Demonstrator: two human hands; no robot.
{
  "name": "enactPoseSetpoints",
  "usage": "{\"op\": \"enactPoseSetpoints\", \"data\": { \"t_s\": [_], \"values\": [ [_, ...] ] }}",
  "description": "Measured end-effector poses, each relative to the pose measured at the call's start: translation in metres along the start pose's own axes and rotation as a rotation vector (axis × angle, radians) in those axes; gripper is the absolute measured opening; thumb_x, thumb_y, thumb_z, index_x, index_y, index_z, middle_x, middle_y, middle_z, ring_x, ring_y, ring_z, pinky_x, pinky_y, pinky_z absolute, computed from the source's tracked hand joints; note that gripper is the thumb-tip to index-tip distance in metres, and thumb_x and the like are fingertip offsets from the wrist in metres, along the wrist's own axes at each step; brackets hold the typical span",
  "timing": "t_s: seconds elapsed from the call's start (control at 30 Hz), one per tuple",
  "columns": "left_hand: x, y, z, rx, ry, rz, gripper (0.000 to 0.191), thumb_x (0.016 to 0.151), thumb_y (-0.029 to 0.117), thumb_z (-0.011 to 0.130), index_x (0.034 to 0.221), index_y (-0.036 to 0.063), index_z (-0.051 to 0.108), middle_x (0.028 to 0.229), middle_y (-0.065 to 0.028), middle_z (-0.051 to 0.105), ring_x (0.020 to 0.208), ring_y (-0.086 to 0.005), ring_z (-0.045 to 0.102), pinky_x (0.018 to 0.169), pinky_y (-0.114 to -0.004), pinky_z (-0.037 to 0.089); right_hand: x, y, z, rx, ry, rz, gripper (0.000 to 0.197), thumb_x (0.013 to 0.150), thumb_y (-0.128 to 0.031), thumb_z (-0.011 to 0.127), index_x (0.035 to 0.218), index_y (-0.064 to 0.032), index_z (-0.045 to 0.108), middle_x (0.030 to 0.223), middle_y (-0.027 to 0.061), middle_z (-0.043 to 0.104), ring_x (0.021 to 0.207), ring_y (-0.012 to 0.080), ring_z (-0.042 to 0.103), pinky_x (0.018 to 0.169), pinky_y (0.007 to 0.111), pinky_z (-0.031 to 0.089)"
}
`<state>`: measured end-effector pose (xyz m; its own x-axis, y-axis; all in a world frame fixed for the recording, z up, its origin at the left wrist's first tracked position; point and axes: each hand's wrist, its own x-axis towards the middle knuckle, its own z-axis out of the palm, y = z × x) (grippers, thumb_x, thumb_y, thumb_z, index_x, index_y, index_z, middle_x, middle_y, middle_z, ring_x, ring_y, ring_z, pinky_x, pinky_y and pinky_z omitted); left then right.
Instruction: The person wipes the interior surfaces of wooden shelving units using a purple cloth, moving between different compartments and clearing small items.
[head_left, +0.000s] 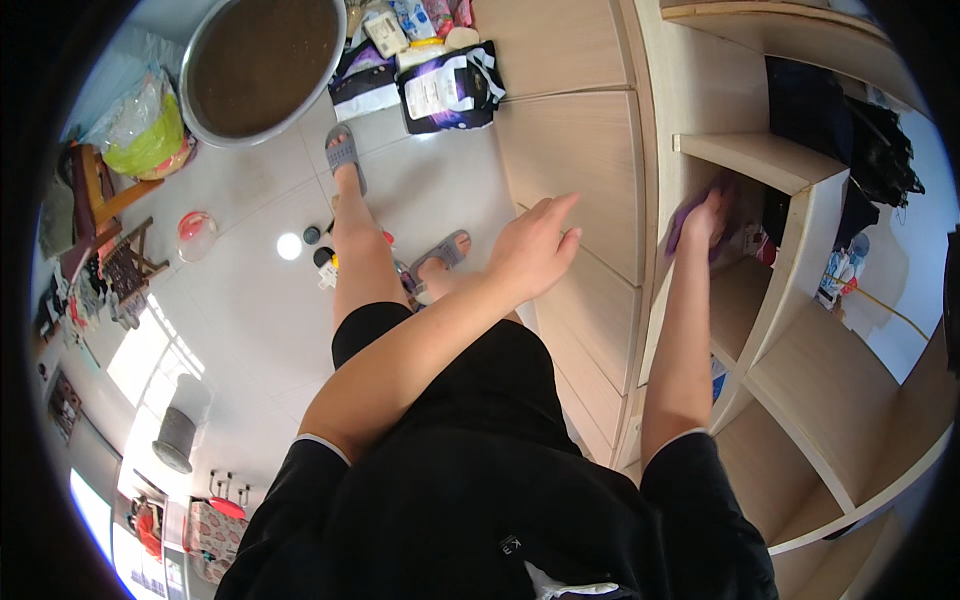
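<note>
My right hand (709, 217) presses a purple cloth (682, 225) against the inner side of an open compartment in a pale wooden shelf unit (757, 146); part of the cloth is blurred, and some fingers are hidden behind it. Nothing is in my left hand (540, 244), which hangs in front of the wooden cabinet doors (570, 165) with thumb and fingers apart. Whether it touches a door I cannot tell. A small red-and-white item (763, 244) stands deeper in the compartment, beside the cloth.
On the tiled floor a large metal basin (187, 105) of brown liquid stands at the upper left. Black-and-white packages (450, 90) lie by the cabinet. Small items lie between my feet, and a clear container with red (197, 236) is further left. A grey cylindrical stool (176, 439) stands behind.
</note>
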<state>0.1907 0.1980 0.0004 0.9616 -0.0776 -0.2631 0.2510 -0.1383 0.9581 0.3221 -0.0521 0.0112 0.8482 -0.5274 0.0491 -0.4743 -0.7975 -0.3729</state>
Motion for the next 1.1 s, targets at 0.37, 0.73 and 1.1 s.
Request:
{"op": "enactPoseSetpoints", "data": {
  "t_s": [0.37,0.73,1.1],
  "values": [
    [0.048,0.027,0.046,-0.037,-0.137,0.210,0.054,0.087,0.017,0.052,0.137,0.0076,0.034,0.138,-0.0148,0.040,0.118,-0.0321,0.047,0.096,-0.039,0.041,-0.001,0.030,0.007,-0.073,0.040,-0.222,0.053,0.094,-0.031,0.034,0.135,0.0004,0.038,0.140,0.0221,0.036,0.129,0.0335,0.035,0.108,0.038,0.025],
    [0.026,0.006,0.040,-0.076,-0.181,0.137,0.055,0.086,0.013,0.052,0.137,0.0040,0.033,0.136,-0.0167,0.042,0.117,-0.0323,0.048,0.096,-0.039,0.041,0.139,0.013,0.009,-0.078,0.092,-0.080,0.041,0.091,-0.023,0.042,0.124,0.0004,0.051,0.124,0.0205,0.053,0.113,0.0307,0.051,0.095,0.037,0.038],
    [0.024,0.013,0.034,-0.092,-0.149,0.119,0.049,0.086,0.011,0.052,0.132,0.0027,0.039,0.128,-0.0178,0.048,0.113,-0.0337,0.050,0.093,-0.039,0.043,-0.023,0.016,-0.031,0.184,0.694,-0.110,0.031,0.086,-0.005,0.042,0.112,0.0041,0.056,0.101,0.0200,0.062,0.081,0.0273,0.061,0.071,0.034,0.049]
  ]
}}
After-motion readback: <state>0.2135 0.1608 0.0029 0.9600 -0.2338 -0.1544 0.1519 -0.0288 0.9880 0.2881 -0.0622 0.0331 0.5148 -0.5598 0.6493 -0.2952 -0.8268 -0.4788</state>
